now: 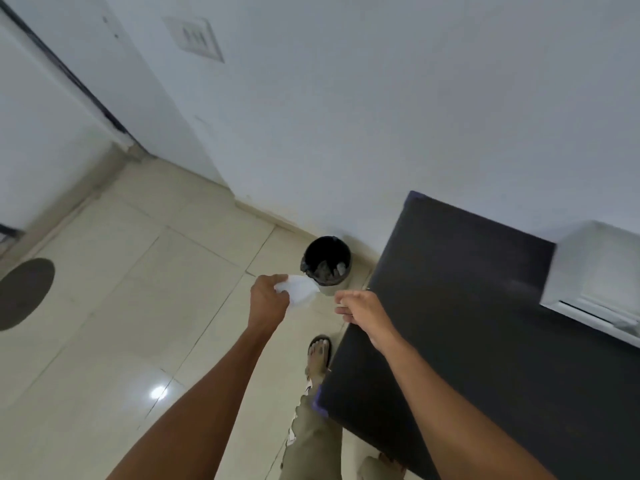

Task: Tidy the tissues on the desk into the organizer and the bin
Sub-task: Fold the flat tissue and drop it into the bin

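Our left hand point(268, 301) pinches a white tissue point(298, 292), with the bin point(327, 265) just past it. Our right hand point(358, 308) is loosely curled and holds nothing. If we let go too soon, the light tissue could float down and miss the bin.

The bin point(327, 265) stands on the floor point(121, 271) by the far wall point(381, 98), left of my desk point(485, 323).

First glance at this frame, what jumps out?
The left hand at centre, clutching a crumpled white tissue just short of the black-lined bin, which stands on the tiled floor against the wall. Next, the dark desk filling the right side, with a white organizer at its far right edge. The right hand is loosely curled by the desk's corner and seems to hold nothing.
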